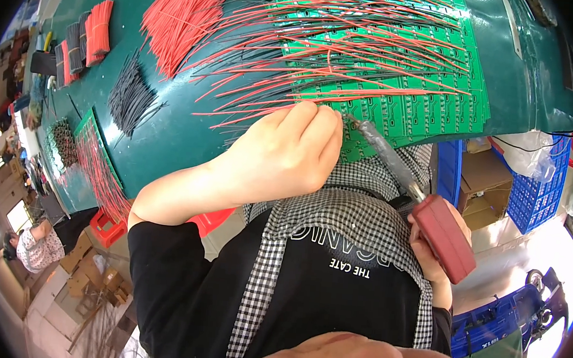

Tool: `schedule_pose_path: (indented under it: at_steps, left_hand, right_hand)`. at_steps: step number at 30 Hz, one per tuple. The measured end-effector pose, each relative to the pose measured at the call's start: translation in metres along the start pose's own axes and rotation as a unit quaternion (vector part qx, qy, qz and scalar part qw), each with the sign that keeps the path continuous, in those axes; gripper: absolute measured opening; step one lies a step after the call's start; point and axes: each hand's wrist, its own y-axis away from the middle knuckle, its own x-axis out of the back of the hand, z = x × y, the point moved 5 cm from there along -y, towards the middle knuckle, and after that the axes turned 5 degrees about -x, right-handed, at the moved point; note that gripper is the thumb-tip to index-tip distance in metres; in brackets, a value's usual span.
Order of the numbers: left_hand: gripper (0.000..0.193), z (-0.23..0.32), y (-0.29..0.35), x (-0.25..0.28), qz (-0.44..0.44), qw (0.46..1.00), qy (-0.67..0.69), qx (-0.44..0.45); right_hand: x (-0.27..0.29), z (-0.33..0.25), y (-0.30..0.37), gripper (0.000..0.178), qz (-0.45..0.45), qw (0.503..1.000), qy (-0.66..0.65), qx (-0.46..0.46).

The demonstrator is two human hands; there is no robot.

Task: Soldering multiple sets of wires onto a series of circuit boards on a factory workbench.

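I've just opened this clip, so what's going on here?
A person works at a green table. The right hand grips a red-handled tool, probably a soldering iron, its tip close to the fingers of the left hand. Those are curled at the near edge of a green circuit board sheet; whether they pinch anything is hidden. Red and black wires lie across the sheet, with a red wire pile and black wire pile to the left.

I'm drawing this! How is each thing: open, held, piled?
Thin red wires: piled, spread
Thin black wires: piled, spread
Green rectangular circuit boards: under wires
Grey and red soldering iron: held
Bare left hand: curled closed
Bare right hand: gripping the iron
Brown cardboard box: open
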Motion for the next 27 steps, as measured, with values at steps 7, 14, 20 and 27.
schedule_pose_path:
  at_steps: [7,14,20,27]
  left_hand:
    - [0.033,0.000,-0.001,0.003,-0.009,1.000,-0.010,0.007]
    - [0.020,-0.003,-0.001,0.001,0.082,0.996,-0.034,-0.021]
    - [0.034,-0.003,0.005,0.006,0.025,0.999,0.047,0.004]
    - [0.034,0.002,0.010,0.009,0.026,0.999,0.029,0.004]
  right_hand:
    - [0.000,0.031,0.035,0.062,0.045,0.982,-0.097,-0.156]
    - [-0.001,0.038,0.039,0.062,0.002,0.988,-0.004,-0.152]
    - [-0.003,0.006,0.000,0.066,-0.002,1.000,-0.017,0.021]
    - [-0.008,-0.005,0.006,0.049,0.023,0.997,-0.034,-0.066]
